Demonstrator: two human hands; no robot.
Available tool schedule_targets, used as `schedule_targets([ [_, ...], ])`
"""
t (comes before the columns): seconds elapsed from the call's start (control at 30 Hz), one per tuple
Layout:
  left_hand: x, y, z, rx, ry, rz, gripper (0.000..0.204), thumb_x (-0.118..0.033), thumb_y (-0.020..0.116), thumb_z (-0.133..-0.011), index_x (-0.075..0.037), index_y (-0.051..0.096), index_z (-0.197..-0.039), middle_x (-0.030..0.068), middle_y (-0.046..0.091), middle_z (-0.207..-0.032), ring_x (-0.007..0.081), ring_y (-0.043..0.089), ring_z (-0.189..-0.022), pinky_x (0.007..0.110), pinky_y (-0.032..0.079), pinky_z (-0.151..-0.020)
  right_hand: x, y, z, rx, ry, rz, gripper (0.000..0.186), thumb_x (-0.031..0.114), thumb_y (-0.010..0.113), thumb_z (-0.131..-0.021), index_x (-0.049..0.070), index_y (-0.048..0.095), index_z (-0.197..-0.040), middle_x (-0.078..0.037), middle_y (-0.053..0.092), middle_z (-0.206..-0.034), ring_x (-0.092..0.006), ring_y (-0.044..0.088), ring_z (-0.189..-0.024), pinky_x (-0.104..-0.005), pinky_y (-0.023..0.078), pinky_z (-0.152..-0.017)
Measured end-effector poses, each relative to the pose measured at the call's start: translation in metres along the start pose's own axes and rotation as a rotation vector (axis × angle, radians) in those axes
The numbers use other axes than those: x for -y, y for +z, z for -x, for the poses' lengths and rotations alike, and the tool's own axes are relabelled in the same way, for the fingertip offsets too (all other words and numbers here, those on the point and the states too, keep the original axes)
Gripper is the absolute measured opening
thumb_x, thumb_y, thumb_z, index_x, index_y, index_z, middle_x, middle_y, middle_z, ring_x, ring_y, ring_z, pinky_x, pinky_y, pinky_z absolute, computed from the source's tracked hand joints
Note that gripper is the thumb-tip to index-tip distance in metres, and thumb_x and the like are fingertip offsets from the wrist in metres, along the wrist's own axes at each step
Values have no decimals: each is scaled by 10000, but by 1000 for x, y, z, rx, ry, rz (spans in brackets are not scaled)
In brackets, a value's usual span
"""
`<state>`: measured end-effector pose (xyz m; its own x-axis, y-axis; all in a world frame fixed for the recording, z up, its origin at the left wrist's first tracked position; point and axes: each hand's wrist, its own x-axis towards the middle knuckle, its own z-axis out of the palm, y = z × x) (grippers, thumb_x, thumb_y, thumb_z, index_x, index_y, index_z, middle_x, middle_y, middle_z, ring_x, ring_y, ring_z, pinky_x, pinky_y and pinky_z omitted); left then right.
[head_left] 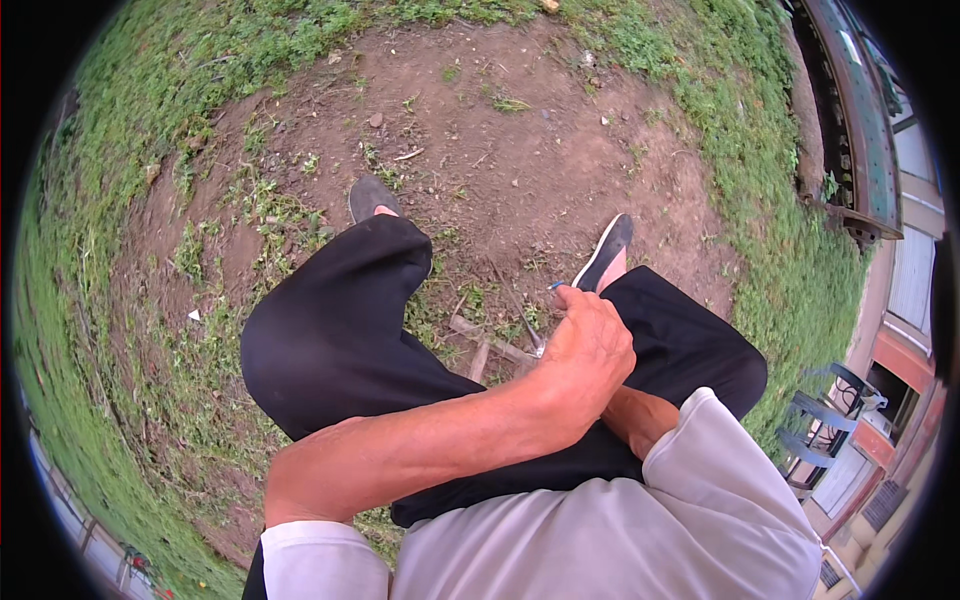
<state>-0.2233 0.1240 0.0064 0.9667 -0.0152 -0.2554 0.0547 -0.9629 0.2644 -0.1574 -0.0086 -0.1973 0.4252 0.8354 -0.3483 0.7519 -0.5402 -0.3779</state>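
My left forearm reaches across my lap to the right. Its hand (590, 338) is closed above my right thigh, fingers curled and seen from the back. A small blue tip (556, 286) shows by its thumb; the rest of that thing is hidden. Below and left of the hand is a thin, dark, pointed piece (531, 330) with a shiny end, too small to name; I cannot tell whether a hand holds it. My right wrist (637, 420) comes in under the left one, and the left hand covers the right hand's fingers.
My knees in black trousers (330, 320) are spread, feet in dark shoes (607, 250) on bare soil (480, 130). Between them lie wood pieces (480, 358) and cut weeds. Grass (130, 330) surrounds the soil. A green metal frame (855, 110) and a blue metal stand (815, 430) are at right.
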Motion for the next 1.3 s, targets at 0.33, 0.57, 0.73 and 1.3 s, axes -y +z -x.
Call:
schedule_targets([
  [0.33, -7, 6, 3, -121, -73, -95, 262, -246, 721, -746, -62, 727, -933, 107, 635, -911, 252, 602, -931, 448, 432, -851, -50, 91, -57, 250, 71, -157, 349, 287, 547, -968, -33, 450, -1070, -319, 649, -881, -511, 635, -876, -602, 484, -772],
  [0.57, 8, 8, -7, -102, -118, -35, 236, -231, 709, -734, -53, 708, -889, 77, 606, -840, 237, 603, -871, 419, 432, -818, -4, 73, -219, 32, 42, -176, 404, 351, 560, -943, -31, 552, -1073, -316, 671, -955, -495, 651, -954, -559, 511, -830],
  [0.73, 16, 3, 3, -231, -167, -75, 199, -199, 685, -763, -44, 701, -887, 81, 605, -833, 245, 610, -885, 412, 434, -830, -27, 41, -253, 6, -19, -175, 365, 354, 573, -943, 13, 551, -1069, -308, 670, -915, -511, 642, -935, -573, 492, -797],
  [1.3, 12, -14, 13, -170, -140, -67, 238, -240, 698, -745, -51, 712, -888, 50, 604, -811, 204, 584, -842, 379, 414, -759, -27, -40, 27, -157, -89, 54, 331, 235, 597, -883, 99, 641, -1181, -174, 657, -881, -367, 619, -771, -482, 511, -733],
])
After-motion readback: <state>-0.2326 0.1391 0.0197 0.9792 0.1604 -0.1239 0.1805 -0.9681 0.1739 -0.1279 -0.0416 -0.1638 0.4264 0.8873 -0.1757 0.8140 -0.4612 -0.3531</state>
